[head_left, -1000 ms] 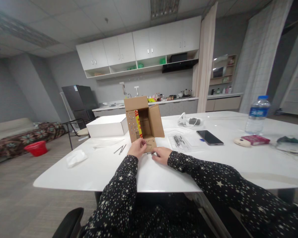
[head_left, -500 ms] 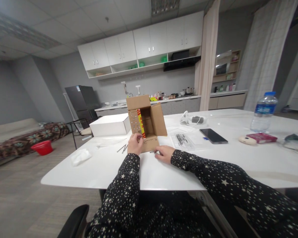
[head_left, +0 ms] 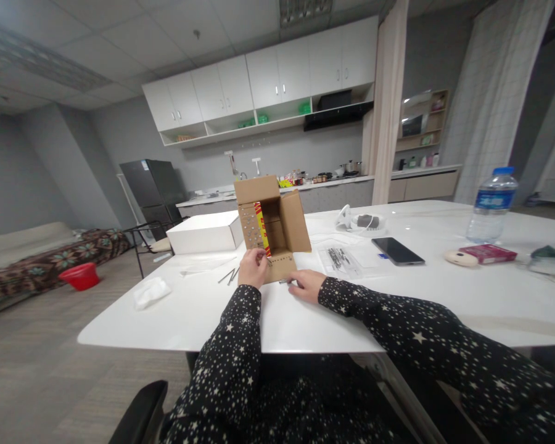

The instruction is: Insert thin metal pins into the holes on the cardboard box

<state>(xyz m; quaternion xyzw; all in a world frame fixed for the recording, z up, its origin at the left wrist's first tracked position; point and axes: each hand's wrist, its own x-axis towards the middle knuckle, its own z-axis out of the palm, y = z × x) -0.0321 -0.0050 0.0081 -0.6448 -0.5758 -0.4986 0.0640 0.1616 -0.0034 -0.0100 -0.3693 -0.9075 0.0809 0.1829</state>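
Observation:
An open cardboard box (head_left: pixel 272 231) lies on its side on the white table, its mouth facing me. Small shiny studs, perhaps screw tips or heads, dot its left flap (head_left: pixel 248 226), and a row of small marks runs along the bottom flap (head_left: pixel 281 267). At the lower left of the box, my left hand (head_left: pixel 253 269) has its fingers pinched together; whatever is in them is too small to name. My right hand (head_left: pixel 306 286) rests on the table with curled fingertips at some small metal pieces (head_left: pixel 284 282). A few thin metal rods or screws (head_left: pixel 231 275) lie left of my left hand.
Behind the box on the left stands a white box (head_left: pixel 203 233). Crumpled white tissue (head_left: pixel 152 292) lies at left. To the right are a clear bag with dark pieces (head_left: pixel 340 261), a phone (head_left: pixel 398 251), a mouse-shaped object (head_left: pixel 460 258), a red packet (head_left: pixel 490 253) and a water bottle (head_left: pixel 493 206).
Both hands stay nearly where they were, with only slight finger movement. The camera view has shifted a little; the box and the other things on the table stay put.

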